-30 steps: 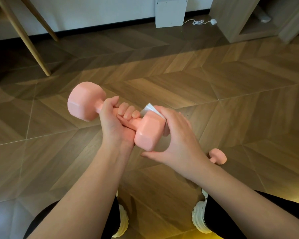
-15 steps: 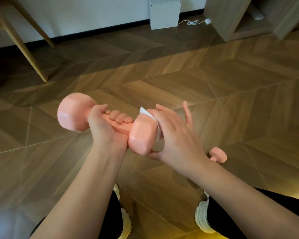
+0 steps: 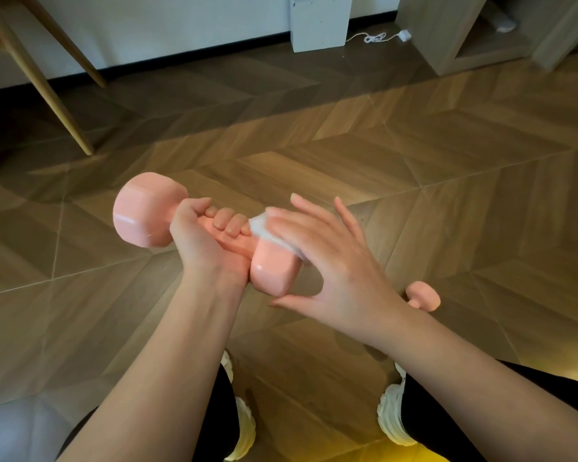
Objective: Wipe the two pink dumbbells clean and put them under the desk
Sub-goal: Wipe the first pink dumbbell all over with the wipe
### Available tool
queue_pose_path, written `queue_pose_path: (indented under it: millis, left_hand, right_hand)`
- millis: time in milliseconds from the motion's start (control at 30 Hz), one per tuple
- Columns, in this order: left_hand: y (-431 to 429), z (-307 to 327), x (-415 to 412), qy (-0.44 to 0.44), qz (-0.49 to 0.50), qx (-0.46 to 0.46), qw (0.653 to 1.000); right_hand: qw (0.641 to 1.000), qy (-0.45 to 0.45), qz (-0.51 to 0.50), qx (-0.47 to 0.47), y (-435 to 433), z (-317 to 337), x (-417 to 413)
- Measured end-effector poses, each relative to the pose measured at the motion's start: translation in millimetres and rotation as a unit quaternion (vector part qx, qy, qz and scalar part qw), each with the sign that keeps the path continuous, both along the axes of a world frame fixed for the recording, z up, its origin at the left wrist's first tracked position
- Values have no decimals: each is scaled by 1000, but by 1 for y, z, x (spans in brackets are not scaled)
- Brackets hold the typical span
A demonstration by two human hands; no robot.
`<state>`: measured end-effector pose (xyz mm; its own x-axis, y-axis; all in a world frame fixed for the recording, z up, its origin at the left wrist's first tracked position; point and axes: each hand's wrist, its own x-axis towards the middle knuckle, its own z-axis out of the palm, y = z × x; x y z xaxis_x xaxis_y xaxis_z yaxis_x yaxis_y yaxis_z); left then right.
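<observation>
The person holds one pink dumbbell (image 3: 144, 210) up in the middle of the frame, above the wooden floor (image 3: 447, 168). The left hand (image 3: 207, 245) is wrapped tight around the thin bar in the middle. The dumbbell lies on a slant. One fat end sticks out to the upper left, and the other fat end points down and to the right, toward the person.

The right hand (image 3: 341, 265) is at that near end. Its fingers are straight and spread, and they press a small white wipe (image 3: 264, 228) flat against the top of the fat end. The thumb reaches under the same end. So the right hand is the one that rubs, and the left hand is the one that holds.

The far end is on the other side of the left hand, so to clean it the right hand would likely have to reach across, or the left hand would have to turn the bar around.

The second dumbbell (image 3: 424, 295) lies on the floor at the right, partly hidden behind the right wrist. It looks like its turn has not come.

Slanted wooden legs (image 3: 37, 78) stand at the upper left. They may belong to the desk, but that is not sure.
</observation>
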<state>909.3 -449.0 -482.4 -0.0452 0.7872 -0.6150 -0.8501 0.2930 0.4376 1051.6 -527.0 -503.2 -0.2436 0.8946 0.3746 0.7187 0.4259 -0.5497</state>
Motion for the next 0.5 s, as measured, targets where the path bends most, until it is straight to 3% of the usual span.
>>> queue_pose_path:
  millis: [100,233,400,500]
  left_hand:
    - [2,-2,0,-12,5,-5,1000]
    - [2,2,3,3,9,6,1000]
    - [1,5,2,-23,6,20,1000]
    - [1,5,4,-12,-4,24,1000]
  right_hand:
    - [999,-17,2,41,-1,-3,-3]
    - [997,13,-47,-55,1,-2,-1]
    - [1000,21,-12,1,1,-1,1]
    - [995,57,-43,-74,2,-1,1]
